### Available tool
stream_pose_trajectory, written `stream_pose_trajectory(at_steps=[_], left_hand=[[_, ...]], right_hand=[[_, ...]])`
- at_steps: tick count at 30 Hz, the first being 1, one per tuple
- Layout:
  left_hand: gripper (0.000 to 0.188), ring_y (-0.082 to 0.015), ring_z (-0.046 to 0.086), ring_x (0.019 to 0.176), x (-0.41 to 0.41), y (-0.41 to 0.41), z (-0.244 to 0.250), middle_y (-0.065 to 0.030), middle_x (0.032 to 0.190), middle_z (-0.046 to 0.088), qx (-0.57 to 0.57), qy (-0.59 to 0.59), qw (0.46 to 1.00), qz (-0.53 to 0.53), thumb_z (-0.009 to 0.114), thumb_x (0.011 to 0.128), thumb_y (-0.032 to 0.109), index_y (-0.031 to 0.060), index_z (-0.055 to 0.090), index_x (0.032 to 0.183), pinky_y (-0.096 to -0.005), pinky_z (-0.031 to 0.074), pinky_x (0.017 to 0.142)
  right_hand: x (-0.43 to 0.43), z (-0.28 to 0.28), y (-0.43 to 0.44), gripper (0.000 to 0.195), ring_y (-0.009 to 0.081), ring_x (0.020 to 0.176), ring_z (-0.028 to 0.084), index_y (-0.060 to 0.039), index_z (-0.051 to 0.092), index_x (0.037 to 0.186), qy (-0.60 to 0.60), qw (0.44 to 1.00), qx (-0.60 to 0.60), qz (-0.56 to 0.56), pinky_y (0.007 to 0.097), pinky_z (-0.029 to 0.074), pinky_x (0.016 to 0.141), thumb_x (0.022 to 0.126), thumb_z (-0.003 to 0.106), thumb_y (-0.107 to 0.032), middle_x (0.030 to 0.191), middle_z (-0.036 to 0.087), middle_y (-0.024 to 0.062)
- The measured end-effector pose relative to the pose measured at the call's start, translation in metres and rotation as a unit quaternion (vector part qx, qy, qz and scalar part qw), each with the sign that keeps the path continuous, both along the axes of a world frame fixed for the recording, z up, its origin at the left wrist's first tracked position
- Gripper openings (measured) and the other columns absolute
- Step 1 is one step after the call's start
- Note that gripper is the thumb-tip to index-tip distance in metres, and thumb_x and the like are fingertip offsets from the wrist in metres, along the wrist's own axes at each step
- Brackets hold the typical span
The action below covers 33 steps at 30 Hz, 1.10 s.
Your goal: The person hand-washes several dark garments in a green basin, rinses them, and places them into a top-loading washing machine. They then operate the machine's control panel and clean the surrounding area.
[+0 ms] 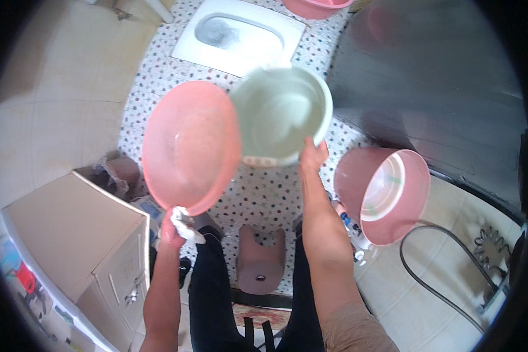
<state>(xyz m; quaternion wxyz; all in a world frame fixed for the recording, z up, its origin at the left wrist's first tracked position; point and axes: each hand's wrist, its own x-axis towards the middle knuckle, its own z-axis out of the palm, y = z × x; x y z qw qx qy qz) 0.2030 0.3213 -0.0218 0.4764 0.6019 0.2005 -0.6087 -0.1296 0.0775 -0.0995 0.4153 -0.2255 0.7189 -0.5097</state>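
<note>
My left hand (172, 231) grips the near rim of a pink plastic basin (193, 141), which is tilted on its side. A crumpled white cloth or tissue (187, 225) is pinched in the same hand. With my right hand (313, 154) I hold the near right rim of a pale green plastic basin (281, 114). Its inside faces up at me, and whether it holds water I cannot tell. The pink basin overlaps the green one's left edge. Beyond both, a white squat toilet (286, 35) is set in the speckled floor (264, 189).
A large pink bucket (352, 185), with a pale round inside, leans at the right near several bottles (347, 220). A brown plastic stool (260, 264) stands between my legs. At left are a white cabinet (79, 233) and a waste bin (125, 171). Another pink basin (312, 9) sits far back.
</note>
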Motion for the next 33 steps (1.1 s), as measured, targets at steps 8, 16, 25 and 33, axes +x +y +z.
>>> stream_pose_trajectory(at_steps=[8,16,25,33], left_hand=[[0.026,-0.0184,0.064,0.073,-0.059,-0.048,0.048,-0.0064,0.084,0.066,-0.05,-0.092,0.993,-0.061,0.059,0.091,0.021,0.0024,0.062,0.109,-0.0339,0.054,0.064],[0.044,-0.0202,0.065,0.077,-0.127,-0.072,0.163,-0.0115,0.1,0.064,-0.197,-0.038,0.975,-0.095,0.053,0.096,0.028,-0.0015,0.05,0.129,-0.0348,0.056,0.066],[0.043,-0.0213,0.066,0.07,-0.1,-0.094,0.235,-0.0137,0.091,0.067,-0.237,0.0,0.957,-0.167,0.058,0.095,0.032,0.004,0.052,0.126,-0.0325,0.055,0.062],[0.028,-0.0215,0.063,0.095,-0.109,-0.086,0.209,-0.0084,0.103,0.065,-0.118,-0.01,0.983,-0.14,0.063,0.09,0.017,0.0021,0.062,0.113,-0.0335,0.051,0.083]], right_hand=[[-0.066,0.031,0.09,0.067,0.0244,0.1,0.061,-0.0018,0.044,0.135,-0.042,0.949,0.243,0.194,0.0363,0.052,0.079,0.094,0.047,-0.055,0.121,0.056,0.0163],[-0.027,0.305,0.046,0.016,0.0086,0.056,0.056,-0.004,0.053,0.072,-0.005,0.952,0.055,0.302,0.0252,0.046,0.05,0.083,0.065,-0.004,0.062,0.056,0.0002],[-0.078,0.547,-0.062,0.018,0.0096,0.081,0.056,-0.0042,0.057,0.103,-0.099,0.947,-0.281,0.124,0.0265,0.048,0.071,0.088,0.063,-0.013,0.095,0.058,0.0015],[-0.32,0.72,-0.262,0.031,0.0235,0.078,0.065,0.002,0.049,0.116,-0.19,0.889,-0.415,0.035,0.0364,0.059,0.072,0.101,0.046,-0.025,0.086,0.065,0.0153]])
